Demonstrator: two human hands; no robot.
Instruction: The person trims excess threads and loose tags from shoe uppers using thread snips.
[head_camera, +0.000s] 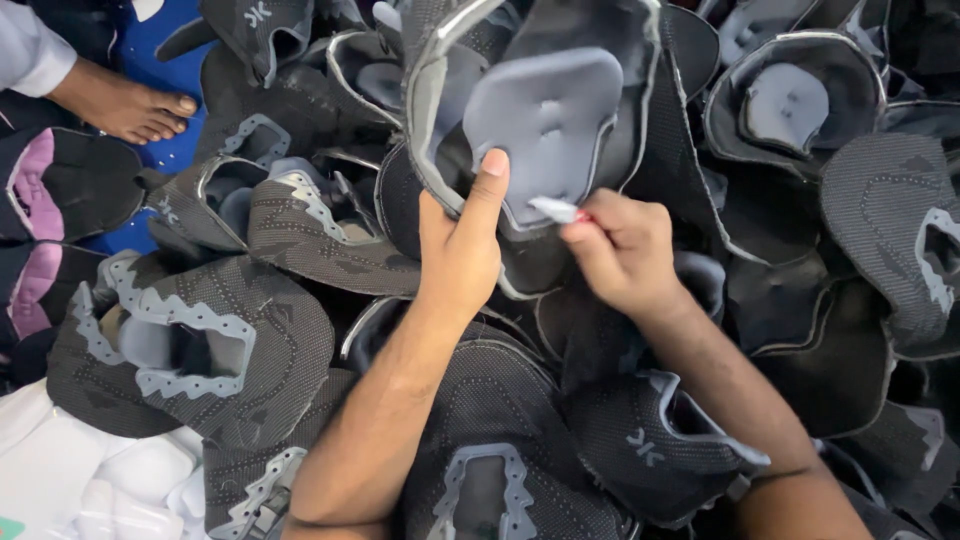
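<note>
Heaped dark knit shoe uppers with pale grey trim (200, 330) cover nearly the whole head view; a strip of blue floor (160, 70) shows at the upper left, where another person's bare foot (130, 105) rests. Left hand (460, 250) has its grip clamped on the rim of a raised black shoe upper with a grey padded tongue lining (545, 125), thumb pointing up along the edge. Right hand (625, 250) is just beside it, fingers closed together on a small white marker with a red end (558, 210), whose tip touches the lining's lower edge. White fabric (70, 470) lies at the lower left.
</note>
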